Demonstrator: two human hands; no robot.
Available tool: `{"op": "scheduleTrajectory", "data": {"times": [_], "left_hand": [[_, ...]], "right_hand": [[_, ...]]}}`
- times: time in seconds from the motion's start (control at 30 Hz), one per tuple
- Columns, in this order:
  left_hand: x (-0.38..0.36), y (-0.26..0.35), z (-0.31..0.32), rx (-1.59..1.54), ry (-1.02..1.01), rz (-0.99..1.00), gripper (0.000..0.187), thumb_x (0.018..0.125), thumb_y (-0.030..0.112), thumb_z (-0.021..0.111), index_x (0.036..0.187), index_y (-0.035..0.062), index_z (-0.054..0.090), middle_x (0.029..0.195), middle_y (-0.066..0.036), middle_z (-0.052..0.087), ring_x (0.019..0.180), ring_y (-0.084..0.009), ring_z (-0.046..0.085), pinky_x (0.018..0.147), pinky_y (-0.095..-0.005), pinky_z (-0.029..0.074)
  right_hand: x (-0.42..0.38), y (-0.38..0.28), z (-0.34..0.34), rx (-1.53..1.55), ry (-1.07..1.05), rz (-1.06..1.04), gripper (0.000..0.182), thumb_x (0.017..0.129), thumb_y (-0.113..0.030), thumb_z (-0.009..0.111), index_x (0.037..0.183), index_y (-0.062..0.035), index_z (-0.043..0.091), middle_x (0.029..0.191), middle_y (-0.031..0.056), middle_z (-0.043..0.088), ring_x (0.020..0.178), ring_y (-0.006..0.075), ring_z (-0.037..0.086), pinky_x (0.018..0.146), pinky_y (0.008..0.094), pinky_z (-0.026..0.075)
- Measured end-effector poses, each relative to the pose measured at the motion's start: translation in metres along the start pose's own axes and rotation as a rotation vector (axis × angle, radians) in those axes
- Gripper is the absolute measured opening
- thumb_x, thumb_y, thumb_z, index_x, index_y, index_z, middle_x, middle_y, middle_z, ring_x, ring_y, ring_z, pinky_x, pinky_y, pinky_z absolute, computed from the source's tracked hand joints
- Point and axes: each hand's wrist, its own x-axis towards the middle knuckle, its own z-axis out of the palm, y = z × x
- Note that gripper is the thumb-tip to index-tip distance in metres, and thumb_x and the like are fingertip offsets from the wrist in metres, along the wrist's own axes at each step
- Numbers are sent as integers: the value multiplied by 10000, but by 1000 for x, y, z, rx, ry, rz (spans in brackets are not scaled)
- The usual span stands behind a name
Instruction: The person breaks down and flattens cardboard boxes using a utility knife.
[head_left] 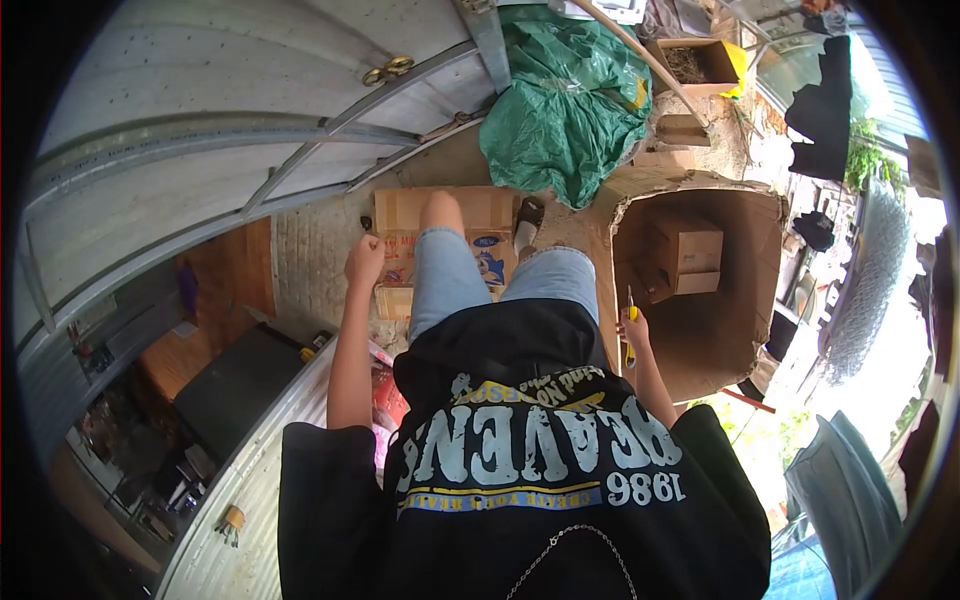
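My right hand (637, 328) is closed around a yellow box cutter (631, 340), whose thin end points away from me. It is beside the near left edge of a large open cardboard box (690, 345), with a smaller carton (685, 255) inside. My left hand (365, 262) is a loose fist beside my left knee, with nothing visible in it. Below my legs, a printed piece of cardboard (400, 262) lies on the floor, partly hidden by my knees and shorts. A dark sandal (530, 210) shows on one foot.
A green plastic sheet (565, 110) is bunched up ahead. To the left stand a metal-framed door (250, 130) and a dark panel (250, 400). An open box with dry straw (695, 65) sits at the far right, and a wire mesh roll (868, 285) at the right.
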Motion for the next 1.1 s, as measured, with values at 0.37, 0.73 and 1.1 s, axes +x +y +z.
{"op": "scheduleTrajectory", "data": {"times": [0.37,0.73,1.1], "left_hand": [[-18,-37,75,-90,-128,48,306,770,334,454,902,90,583,888,-148,607,846,-332,569,709,-407,449],[-10,-64,147,-394,-113,-123,311,771,272,446,832,4,590,632,-92,608,524,-190,591,525,-308,463],[-187,-178,260,-430,-134,-264,326,756,367,508,910,91,588,938,-153,595,895,-319,557,772,-403,435]], "right_hand": [[1,-69,-33,-79,28,-43,150,839,-224,492,956,-130,498,684,38,587,503,116,554,422,240,410],[-12,-97,-33,-267,-63,-103,223,842,-312,513,945,-117,482,668,30,582,464,108,538,367,188,362],[38,-377,182,-899,-434,-851,343,775,-389,551,821,-51,593,487,19,484,399,104,459,389,250,351]]}}
